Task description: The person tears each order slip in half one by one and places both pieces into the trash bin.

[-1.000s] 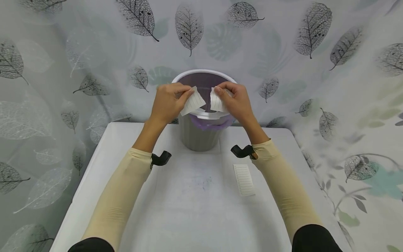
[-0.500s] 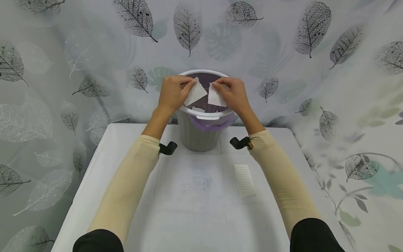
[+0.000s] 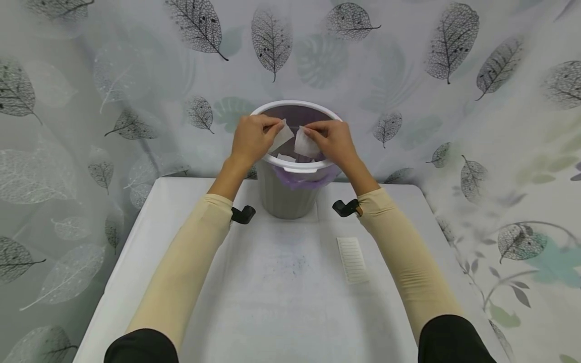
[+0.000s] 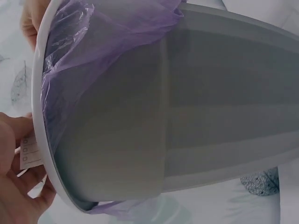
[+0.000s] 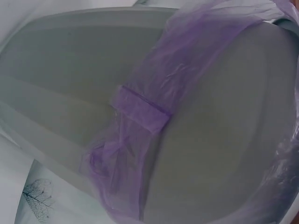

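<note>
My left hand (image 3: 253, 137) pinches a torn white paper piece (image 3: 283, 136) over the mouth of a grey trash bin (image 3: 289, 194). Opposite it, my right hand (image 3: 333, 141) pinches a second paper piece (image 3: 306, 144), also above the opening. The two pieces are apart. Inside the white rim, a paper scrap (image 3: 286, 158) shows low in the bin. A purple liner bag (image 5: 163, 84) hangs folded over the bin's side in the right wrist view. Ruled lines show on the paper (image 4: 31, 153) at my left fingers in the left wrist view.
A lined paper strip (image 3: 352, 260) lies on the white table (image 3: 281, 312), right of centre. The bin stands at the table's far edge, before a leaf-patterned curtain (image 3: 308, 60). A black wrist mount (image 3: 243, 215) sticks out from the left sleeve.
Both hands, each with its paper piece, first moved up and inward over the bin, then lowered a little toward its opening. The strip on the table stays put.
</note>
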Tool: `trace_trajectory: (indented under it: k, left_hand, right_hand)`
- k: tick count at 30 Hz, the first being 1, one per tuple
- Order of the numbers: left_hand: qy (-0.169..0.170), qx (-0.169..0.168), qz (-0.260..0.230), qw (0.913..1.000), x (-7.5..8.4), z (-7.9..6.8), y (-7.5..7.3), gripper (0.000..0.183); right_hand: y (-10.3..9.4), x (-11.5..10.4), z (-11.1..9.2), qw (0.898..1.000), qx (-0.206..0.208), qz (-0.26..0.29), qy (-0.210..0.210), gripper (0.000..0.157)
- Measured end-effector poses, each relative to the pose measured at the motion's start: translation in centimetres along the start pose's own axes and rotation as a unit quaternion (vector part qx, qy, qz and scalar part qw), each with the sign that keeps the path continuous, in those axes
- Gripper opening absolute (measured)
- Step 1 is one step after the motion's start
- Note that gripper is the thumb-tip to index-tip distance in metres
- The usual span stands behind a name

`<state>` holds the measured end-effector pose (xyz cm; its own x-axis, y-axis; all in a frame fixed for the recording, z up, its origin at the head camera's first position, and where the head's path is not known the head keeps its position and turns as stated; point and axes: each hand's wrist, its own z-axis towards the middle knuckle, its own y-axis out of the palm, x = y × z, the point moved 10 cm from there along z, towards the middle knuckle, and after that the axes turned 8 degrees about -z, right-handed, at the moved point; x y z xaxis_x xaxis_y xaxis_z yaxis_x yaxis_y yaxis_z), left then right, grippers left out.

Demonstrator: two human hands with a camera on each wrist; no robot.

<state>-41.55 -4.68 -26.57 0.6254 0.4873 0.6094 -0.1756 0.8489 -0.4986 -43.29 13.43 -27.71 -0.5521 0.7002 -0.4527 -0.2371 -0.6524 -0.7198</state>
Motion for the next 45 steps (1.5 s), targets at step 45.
trace_trajectory:
  k: [45]
  left_hand:
    - [0.051,0.047,-0.068,0.9953,0.2,-12.8,-2.2,0.018]
  right_hand:
    - [-2.9,6.2,-18.5,0.989,0.115,0.053,0.078,0.011]
